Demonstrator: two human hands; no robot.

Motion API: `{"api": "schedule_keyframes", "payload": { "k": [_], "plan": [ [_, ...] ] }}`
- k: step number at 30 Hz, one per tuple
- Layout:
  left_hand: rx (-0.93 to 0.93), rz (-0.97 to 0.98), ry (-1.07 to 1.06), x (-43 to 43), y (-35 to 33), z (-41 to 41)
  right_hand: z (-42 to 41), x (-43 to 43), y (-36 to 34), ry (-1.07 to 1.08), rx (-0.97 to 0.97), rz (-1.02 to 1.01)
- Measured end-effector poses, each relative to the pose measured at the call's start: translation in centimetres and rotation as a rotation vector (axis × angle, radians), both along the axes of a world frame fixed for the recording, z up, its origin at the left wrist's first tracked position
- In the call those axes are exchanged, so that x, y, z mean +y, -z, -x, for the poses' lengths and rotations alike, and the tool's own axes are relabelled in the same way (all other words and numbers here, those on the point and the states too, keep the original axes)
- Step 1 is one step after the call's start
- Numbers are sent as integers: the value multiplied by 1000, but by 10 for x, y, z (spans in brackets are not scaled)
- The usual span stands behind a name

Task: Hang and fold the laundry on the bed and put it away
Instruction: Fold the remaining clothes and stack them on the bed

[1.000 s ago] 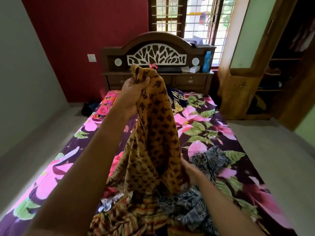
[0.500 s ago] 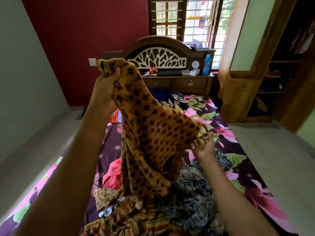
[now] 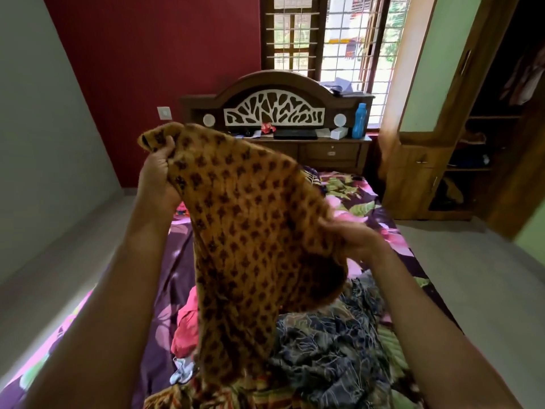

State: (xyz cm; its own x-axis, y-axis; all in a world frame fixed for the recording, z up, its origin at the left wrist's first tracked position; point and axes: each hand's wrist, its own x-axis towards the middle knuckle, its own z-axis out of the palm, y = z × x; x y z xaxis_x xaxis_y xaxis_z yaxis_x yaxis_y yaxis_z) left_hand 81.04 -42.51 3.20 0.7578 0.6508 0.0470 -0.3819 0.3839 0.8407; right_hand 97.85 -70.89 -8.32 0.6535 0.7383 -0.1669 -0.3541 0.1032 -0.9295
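An orange garment with dark spots (image 3: 247, 225) hangs in the air over the bed (image 3: 392, 231). My left hand (image 3: 159, 175) grips its upper corner, raised high on the left. My right hand (image 3: 351, 237) pinches its right edge, lower down. The cloth stretches between both hands and droops onto the laundry pile. Under it lie a dark blue patterned cloth (image 3: 321, 349), a pink piece (image 3: 185, 323) and a striped orange piece (image 3: 206, 394).
The bed has a purple floral sheet and a wooden headboard (image 3: 274, 93) with a blue bottle (image 3: 359, 119) on its shelf. An open wooden wardrobe (image 3: 442, 160) stands at the right. Grey floor runs along both sides of the bed.
My left hand has swung left and up with the garment. My right hand rose from the pile and took hold of the garment's right edge, spreading it.
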Motion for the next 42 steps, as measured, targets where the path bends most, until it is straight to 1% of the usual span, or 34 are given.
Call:
{"api": "schedule_keyframes", "payload": {
  "k": [1,2,3,5,7,8,9,10,11,12,13,14,16,17,18,19,20,21,22,23,24,25,27,29,30,32,34,35,36,37,38,40,41,42],
  "plan": [
    [31,-6,-12,4,4,-1,2,-1,-4,-68,-55,61],
    [57,-10,-25,5,8,-1,-1,-1,-8,-68,-75,26],
    [51,-14,-25,7,13,-2,0,-6,-15,8,-66,-92],
    [-49,-35,-16,14,18,-1,-4,-15,-25,183,-90,-310],
    [-117,-51,98,20,25,0,-5,-19,-34,253,-151,-328],
    [-19,-115,124,23,31,1,-9,-17,-34,253,-111,-288],
    [166,-215,133,22,39,3,-11,-15,-34,220,-75,-235],
    [399,-331,142,23,50,6,-13,-16,-33,191,-21,-153],
    [578,-423,138,24,60,9,-11,-18,-38,124,6,-132],
    [693,-473,98,27,66,11,-9,-21,-45,111,24,-133],
    [720,-444,49,31,68,14,-10,-27,-49,131,16,-183],
    [668,-366,32,35,66,16,-13,-32,-51,145,24,-293],
    [435,-178,85,39,56,17,-14,-40,-51,147,27,-419],
    [324,-124,117,39,52,17,-17,-39,-46,138,50,-434],
    [268,-107,148,38,50,17,-19,-36,-39,154,62,-388],
    [297,-156,179,36,51,17,-14,-33,-37,155,47,-261],
    [414,-280,164,36,58,16,-8,-29,-34,212,37,-98],
    [584,-464,102,38,66,18,-2,-27,-32,270,5,36],
    [771,-684,0,43,74,19,-3,-26,-26,371,-68,130],
    [911,-894,-121,46,82,22,-5,-26,-21,492,-178,202],
    [973,-1030,-193,47,86,25,-9,-27,-17,600,-312,269],
    [963,-1102,-242,43,87,26,-11,-28,-16,687,-447,293],
    [910,-1175,-243,39,87,24,-15,-32,-17,746,-635,321],
    [819,-1209,-192,40,80,20,-14,-41,-26,697,-772,317],
    [738,-1172,-103,40,75,21,-12,-47,-30,591,-766,242],
    [500,-950,193,34,60,32,4,-57,-45,193,-647,34],
    [171,-672,605,30,44,41,23,-61,-63,-231,-567,-248],
    [-30,-517,775,26,36,43,28,-58,-70,-362,-542,-371],
    [-188,-367,872,23,30,42,29,-50,-76,-373,-505,-421],
    [-215,-300,830,21,26,35,25,-39,-80,-230,-463,-364],
    [-90,-311,632,25,24,25,14,-29,-83,4,-428,-219],
    [252,-420,55,35,25,8,-9,-16,-81,493,-432,140],
    [386,-437,-170,47,27,2,-18,-13,-80,653,-432,254],
    [455,-449,-350,58,28,-1,-24,-13,-80,773,-444,303]
  ]
}}
